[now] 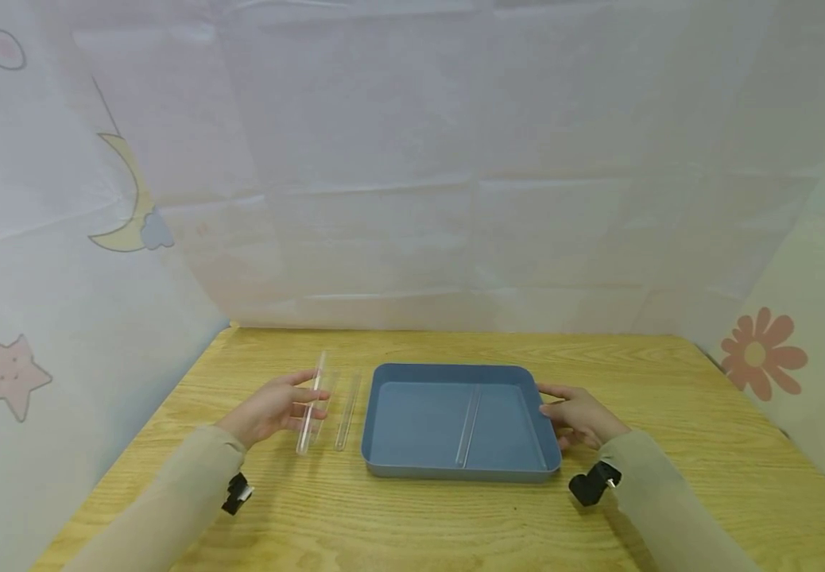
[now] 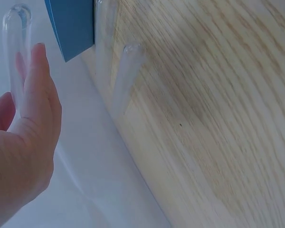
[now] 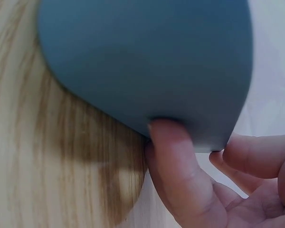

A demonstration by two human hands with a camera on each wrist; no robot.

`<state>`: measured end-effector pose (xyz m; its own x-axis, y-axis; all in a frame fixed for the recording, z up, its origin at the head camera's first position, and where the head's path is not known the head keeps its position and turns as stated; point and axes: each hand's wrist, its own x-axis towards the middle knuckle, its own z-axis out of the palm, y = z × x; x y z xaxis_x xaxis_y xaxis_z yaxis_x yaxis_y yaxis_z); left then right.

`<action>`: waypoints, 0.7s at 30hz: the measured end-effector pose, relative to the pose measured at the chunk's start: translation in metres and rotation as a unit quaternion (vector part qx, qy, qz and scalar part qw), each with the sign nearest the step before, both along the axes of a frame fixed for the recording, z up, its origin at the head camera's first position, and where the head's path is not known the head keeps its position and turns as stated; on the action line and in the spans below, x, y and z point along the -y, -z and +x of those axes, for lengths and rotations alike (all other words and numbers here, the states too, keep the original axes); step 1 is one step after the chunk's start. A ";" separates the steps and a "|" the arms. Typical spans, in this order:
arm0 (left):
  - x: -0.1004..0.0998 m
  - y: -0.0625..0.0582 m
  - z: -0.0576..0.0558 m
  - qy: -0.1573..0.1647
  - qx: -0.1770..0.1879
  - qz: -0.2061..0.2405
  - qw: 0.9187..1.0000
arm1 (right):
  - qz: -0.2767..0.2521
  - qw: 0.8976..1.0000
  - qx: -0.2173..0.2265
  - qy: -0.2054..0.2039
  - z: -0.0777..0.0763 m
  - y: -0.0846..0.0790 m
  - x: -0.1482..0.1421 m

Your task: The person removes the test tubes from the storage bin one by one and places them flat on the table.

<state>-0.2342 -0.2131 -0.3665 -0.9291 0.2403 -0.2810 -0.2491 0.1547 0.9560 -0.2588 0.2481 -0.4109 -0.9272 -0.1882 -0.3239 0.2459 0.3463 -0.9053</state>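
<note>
My left hand (image 1: 280, 409) holds a clear test tube (image 1: 305, 433) raised at a tilt, rounded end toward me. In the left wrist view the tube (image 2: 12, 52) lies along the fingers. Two more clear test tubes lie on the table just right of that hand, one of them this tube (image 1: 342, 433). A shallow blue-grey tray (image 1: 412, 425) rests beside them, with a test tube (image 1: 466, 437) lying inside. My right hand (image 1: 580, 417) grips the tray's right side; in the right wrist view its fingers (image 3: 178, 166) touch the outer wall and others reach the rim.
The wooden table (image 1: 455, 516) carries the tray and the tubes. A patterned sheet (image 1: 384, 199) hangs behind it and down both sides. Black wrist devices (image 1: 587, 485) sit below each cuff.
</note>
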 end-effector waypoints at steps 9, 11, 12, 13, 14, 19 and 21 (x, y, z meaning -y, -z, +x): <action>0.007 0.001 -0.003 0.014 0.000 -0.022 1.000 | -0.002 1.000 0.001 0.003 0.002 0.000 0.001; 0.009 0.002 -0.004 0.017 0.000 -0.023 1.000 | -0.004 1.000 0.001 0.003 0.001 0.000 0.001; 0.010 0.002 -0.004 0.016 0.001 -0.022 1.000 | -0.005 1.000 0.001 0.003 0.001 0.000 0.001; 0.010 0.002 -0.005 0.016 0.002 -0.022 1.000 | -0.006 1.000 0.000 0.004 0.001 0.000 0.001; 0.011 0.002 -0.005 0.016 0.003 -0.020 1.000 | -0.006 1.000 0.000 0.003 0.001 0.001 0.001; 0.015 0.004 -0.007 0.019 0.004 -0.024 1.000 | -0.006 1.000 -0.001 0.006 0.001 0.001 0.001; 0.017 0.004 -0.009 0.017 0.005 -0.028 0.999 | -0.007 1.000 0.000 0.005 0.001 0.001 0.001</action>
